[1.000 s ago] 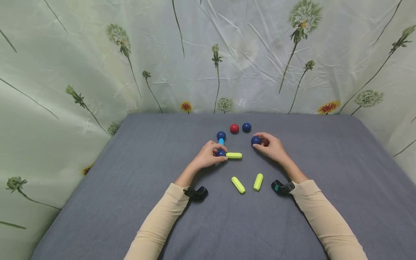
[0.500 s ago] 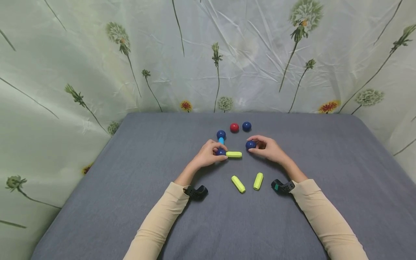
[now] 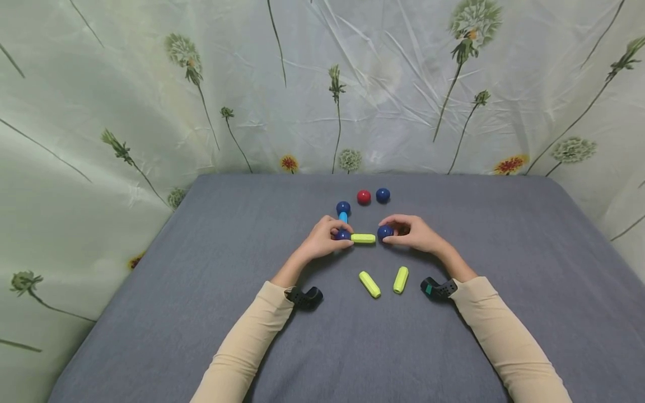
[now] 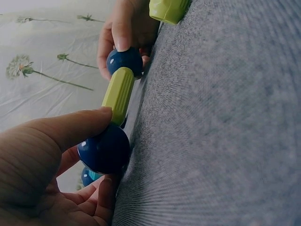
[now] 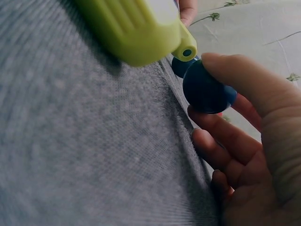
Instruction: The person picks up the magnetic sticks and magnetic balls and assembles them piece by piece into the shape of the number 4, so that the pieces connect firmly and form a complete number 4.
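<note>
In the head view my left hand (image 3: 322,239) pinches a blue ball (image 4: 104,149) between thumb and fingers. From that ball a yellow-green ribbed rod (image 3: 363,238) extends to the right. A short light-blue rod (image 3: 343,216) runs away from the same ball to another blue ball (image 3: 343,207). My right hand (image 3: 415,234) holds a separate blue ball (image 3: 385,233) by its sides, right at the rod's free end. The right wrist view shows that rod's narrow end, with a small dark round spot (image 5: 187,52), close beside the held ball.
Behind the hands lie a red ball (image 3: 364,197) and a blue ball (image 3: 383,195). Two loose yellow-green rods, one on the left (image 3: 370,284) and one on the right (image 3: 400,280), lie nearer on the grey cloth (image 3: 211,252). A floral curtain (image 3: 282,84) hangs behind.
My right hand has carried its blue ball left and toward me, up to the free end of the yellow-green rod. The left hand has kept its hold in place.
</note>
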The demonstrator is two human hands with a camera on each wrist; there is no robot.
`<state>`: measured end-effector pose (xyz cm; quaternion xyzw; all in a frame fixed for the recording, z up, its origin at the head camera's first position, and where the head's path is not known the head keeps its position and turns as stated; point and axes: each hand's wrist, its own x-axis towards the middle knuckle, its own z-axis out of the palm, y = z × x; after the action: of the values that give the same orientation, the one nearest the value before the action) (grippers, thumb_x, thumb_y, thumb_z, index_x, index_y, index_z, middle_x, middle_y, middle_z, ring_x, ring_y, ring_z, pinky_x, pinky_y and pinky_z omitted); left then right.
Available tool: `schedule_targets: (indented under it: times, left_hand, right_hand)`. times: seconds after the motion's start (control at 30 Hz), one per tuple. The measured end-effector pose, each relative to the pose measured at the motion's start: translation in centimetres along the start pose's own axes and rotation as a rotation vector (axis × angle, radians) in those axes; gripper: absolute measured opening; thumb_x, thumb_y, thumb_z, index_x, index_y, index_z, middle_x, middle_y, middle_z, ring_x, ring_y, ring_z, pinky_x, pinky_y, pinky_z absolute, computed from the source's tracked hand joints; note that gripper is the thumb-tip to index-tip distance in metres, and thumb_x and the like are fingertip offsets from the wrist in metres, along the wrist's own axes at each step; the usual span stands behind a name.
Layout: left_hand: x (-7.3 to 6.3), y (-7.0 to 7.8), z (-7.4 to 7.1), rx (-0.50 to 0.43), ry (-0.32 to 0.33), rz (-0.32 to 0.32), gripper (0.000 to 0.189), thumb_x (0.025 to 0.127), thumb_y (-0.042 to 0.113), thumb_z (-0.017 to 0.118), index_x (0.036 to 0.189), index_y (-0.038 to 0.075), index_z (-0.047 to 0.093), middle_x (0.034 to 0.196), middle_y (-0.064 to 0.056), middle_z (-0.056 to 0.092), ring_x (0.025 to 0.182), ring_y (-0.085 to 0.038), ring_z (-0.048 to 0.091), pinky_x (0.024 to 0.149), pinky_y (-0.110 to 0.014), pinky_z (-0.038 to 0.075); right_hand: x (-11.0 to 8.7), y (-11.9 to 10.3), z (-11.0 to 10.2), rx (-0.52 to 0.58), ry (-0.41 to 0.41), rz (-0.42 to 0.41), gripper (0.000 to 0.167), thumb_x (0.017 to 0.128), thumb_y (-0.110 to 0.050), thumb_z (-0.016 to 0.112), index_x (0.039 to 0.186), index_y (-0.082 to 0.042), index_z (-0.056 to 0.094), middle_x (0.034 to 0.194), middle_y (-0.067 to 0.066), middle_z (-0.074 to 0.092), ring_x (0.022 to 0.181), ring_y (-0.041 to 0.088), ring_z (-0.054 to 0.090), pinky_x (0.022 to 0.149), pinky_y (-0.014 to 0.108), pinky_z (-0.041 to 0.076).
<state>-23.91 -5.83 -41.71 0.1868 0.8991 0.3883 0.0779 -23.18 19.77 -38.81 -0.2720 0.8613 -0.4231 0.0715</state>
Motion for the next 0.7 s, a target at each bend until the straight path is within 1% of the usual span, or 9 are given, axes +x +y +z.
schedule_targets:
  times: [0.13,0.23,0.33,0.47,0.53,0.7]
  left_hand:
    - [0.0,0.1,0.0,-0.007,0.004,-0.009,0.024,0.082,0.023,0.072,0.103,0.015,0.068,0.107,-0.011,0.051,0.099,-0.024,0.049,0.078,-0.028,0.039]
    - [0.0,0.0,0.0,-0.007,0.003,-0.012,0.024,0.082,0.024,0.072,0.103,0.015,0.068,0.108,-0.011,0.051,0.100,-0.024,0.050,0.078,-0.028,0.038]
    - [0.1,0.0,0.1,-0.005,0.003,-0.011,0.023,0.082,0.024,0.072,0.103,0.015,0.068,0.108,-0.011,0.051,0.100,-0.024,0.050,0.078,-0.028,0.039]
    - [0.1,0.1,0.1,-0.004,0.005,-0.008,0.023,0.082,0.024,0.072,0.103,0.016,0.068,0.108,-0.011,0.051,0.100,-0.025,0.050,0.079,-0.029,0.040]
    - [0.1,0.1,0.1,-0.002,0.006,-0.006,0.023,0.082,0.024,0.072,0.103,0.016,0.068,0.108,-0.011,0.051,0.100,-0.025,0.050,0.080,-0.030,0.041]
    - [0.0,0.2,0.1,0.001,0.008,-0.009,0.023,0.082,0.024,0.072,0.103,0.016,0.068,0.107,-0.011,0.051,0.100,-0.025,0.050,0.079,-0.029,0.040]
  right_hand:
    - [0.0,-0.1,0.0,0.001,-0.023,0.010,0.032,0.082,-0.005,0.068,0.112,0.004,0.061,0.090,0.016,0.062,0.074,0.009,0.050,0.069,0.022,0.043]
    - [0.0,0.1,0.0,0.002,-0.038,0.006,0.032,0.082,-0.005,0.068,0.112,0.004,0.061,0.093,0.017,0.062,0.075,0.007,0.050,0.069,0.022,0.043]
    - [0.3,1.4,0.3,0.004,-0.042,0.004,0.032,0.082,-0.005,0.068,0.112,0.002,0.062,0.095,0.016,0.063,0.077,0.006,0.050,0.070,0.022,0.043]
    - [0.7,3.4,0.6,-0.003,-0.041,0.007,0.032,0.082,-0.009,0.070,0.113,-0.004,0.063,0.098,0.012,0.063,0.079,0.006,0.050,0.071,0.021,0.043]
    - [0.8,3.8,0.6,-0.003,-0.047,0.006,0.031,0.082,-0.012,0.071,0.112,-0.007,0.064,0.098,0.009,0.064,0.080,0.006,0.050,0.072,0.021,0.042]
    - [1.0,4.1,0.6,0.025,-0.075,0.001,0.031,0.081,-0.017,0.072,0.111,-0.011,0.065,0.098,0.008,0.064,0.081,0.009,0.052,0.073,0.022,0.043]
